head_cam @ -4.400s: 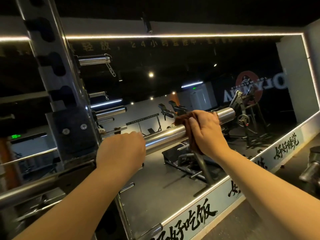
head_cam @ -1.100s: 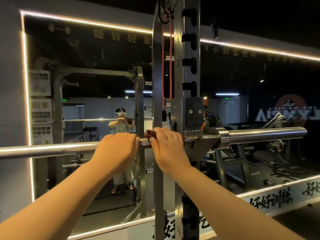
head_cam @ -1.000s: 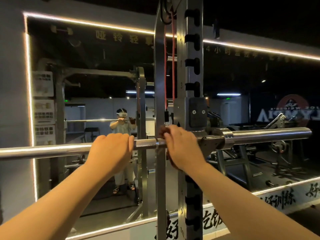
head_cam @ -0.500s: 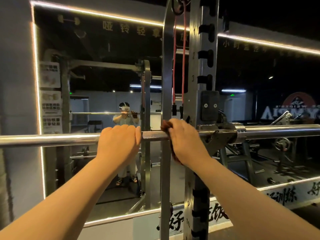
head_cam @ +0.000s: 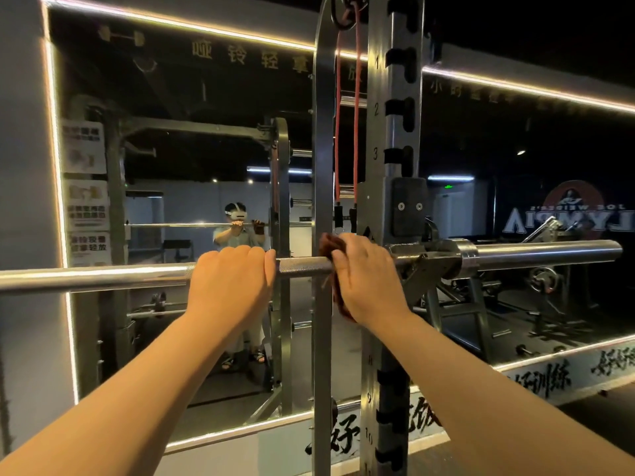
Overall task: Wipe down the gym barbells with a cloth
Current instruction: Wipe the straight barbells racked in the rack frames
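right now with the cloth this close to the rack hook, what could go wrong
1. The right hand wraps the cloth round the barbell right beside the rack hook; sliding further right could pinch fingers against it.
2. The cloth's loose end hangs below the bar and could snag on the hook.
3. The bar seems just to rest in the hook, so a hard push might shift it; the left hand gripping it helps.
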The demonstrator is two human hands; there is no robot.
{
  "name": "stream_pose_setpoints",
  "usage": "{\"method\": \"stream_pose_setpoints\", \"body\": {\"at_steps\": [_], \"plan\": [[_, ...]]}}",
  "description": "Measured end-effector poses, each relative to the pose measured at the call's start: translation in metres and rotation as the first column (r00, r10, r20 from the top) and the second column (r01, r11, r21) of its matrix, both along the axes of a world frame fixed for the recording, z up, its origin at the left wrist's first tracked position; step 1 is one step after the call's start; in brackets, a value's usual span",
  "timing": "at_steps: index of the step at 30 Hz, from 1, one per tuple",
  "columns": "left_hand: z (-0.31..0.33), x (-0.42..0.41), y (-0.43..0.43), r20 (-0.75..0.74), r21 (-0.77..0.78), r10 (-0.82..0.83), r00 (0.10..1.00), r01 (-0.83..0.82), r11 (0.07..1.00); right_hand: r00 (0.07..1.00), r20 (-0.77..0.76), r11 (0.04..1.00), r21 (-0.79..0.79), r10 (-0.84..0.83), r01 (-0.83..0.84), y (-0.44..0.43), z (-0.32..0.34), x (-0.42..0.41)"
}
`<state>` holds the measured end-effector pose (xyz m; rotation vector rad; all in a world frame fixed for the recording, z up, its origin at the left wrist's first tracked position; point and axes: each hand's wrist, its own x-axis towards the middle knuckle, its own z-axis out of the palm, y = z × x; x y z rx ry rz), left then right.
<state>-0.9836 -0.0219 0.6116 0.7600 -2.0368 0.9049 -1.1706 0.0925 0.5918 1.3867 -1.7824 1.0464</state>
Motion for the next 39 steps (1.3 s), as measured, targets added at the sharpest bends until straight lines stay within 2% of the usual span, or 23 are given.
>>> {"method": "stream_pose_setpoints", "body": {"at_steps": [3, 5, 9, 11, 12, 15, 17, 21, 25, 27, 29, 32, 34, 37, 39], "plan": [[-0.001, -0.002, -0.001, -0.048, 0.011, -0.02, 0.999, 0.021, 1.0, 0.977, 0.206, 0.973, -0.208, -0.054, 0.097, -0.002, -0.012, -0.001], [-0.002, -0.003, -0.004, -0.064, 0.012, -0.036, 0.997, 0.037, 0.999, 0.972, 0.229, 0.971, -0.22, -0.047, 0.098, -0.015, -0.017, 0.019], [-0.003, -0.003, -0.006, -0.083, 0.02, -0.042, 0.996, 0.044, 0.999, 1.0, 0.01, 0.997, -0.077, 0.026, -0.025, -0.018, -0.018, 0.025], [-0.002, -0.004, -0.006, -0.088, 0.013, -0.049, 0.995, 0.05, 0.999, 0.998, -0.062, 0.999, -0.032, 0.004, -0.006, -0.008, -0.014, 0.0], [-0.003, -0.004, -0.006, -0.09, 0.013, -0.049, 0.995, 0.051, 0.999, 0.999, -0.028, 0.998, -0.052, -0.018, 0.017, -0.003, -0.013, -0.011], [-0.004, -0.006, -0.005, -0.098, 0.012, -0.048, 0.994, 0.049, 0.999, 0.971, 0.238, 0.972, -0.217, -0.038, 0.091, 0.003, -0.009, -0.02], [-0.003, -0.007, -0.002, -0.086, 0.003, -0.025, 0.996, 0.025, 1.0, 0.952, 0.304, 0.961, -0.247, -0.043, 0.122, -0.007, -0.008, -0.002], [0.0, -0.005, 0.001, -0.093, 0.038, -0.01, 0.996, 0.013, 0.999, 1.0, 0.001, 0.997, -0.074, 0.004, -0.004, -0.029, -0.011, 0.043], [0.003, 0.003, -0.002, 0.002, 0.078, -0.058, 0.998, 0.057, 0.995, 0.987, -0.155, 0.999, 0.032, 0.034, -0.03, -0.015, 0.005, 0.015], [0.005, 0.013, -0.007, 0.021, 0.124, -0.08, 0.997, 0.076, 0.989, 0.997, -0.075, 1.0, -0.018, -0.023, 0.021, -0.006, 0.01, -0.008], [0.004, 0.028, -0.012, 0.05, 0.079, -0.03, 0.998, 0.026, 0.997, 0.993, 0.074, 0.989, -0.115, -0.09, 0.098, -0.004, 0.008, -0.018], [0.002, 0.045, -0.018, 0.061, 0.068, 0.01, 0.998, -0.014, 0.998, 0.972, 0.177, 0.966, -0.18, -0.154, 0.185, -0.014, 0.004, 0.005], [0.003, 0.042, -0.022, 0.061, 0.074, 0.017, 0.998, -0.021, 0.997, 0.982, 0.142, 0.978, -0.148, -0.126, 0.147, -0.025, 0.004, 0.036], [0.002, 0.034, -0.026, -0.01, 0.075, 0.023, 1.0, -0.022, 0.997, 0.998, -0.069, 1.0, -0.027, 0.002, -0.004, -0.038, -0.008, 0.073], [0.0, 0.035, -0.027, -0.032, 0.047, 0.02, 0.999, -0.019, 0.999, 0.988, -0.138, 0.997, 0.031, 0.073, -0.07, -0.036, -0.004, 0.068]]}}
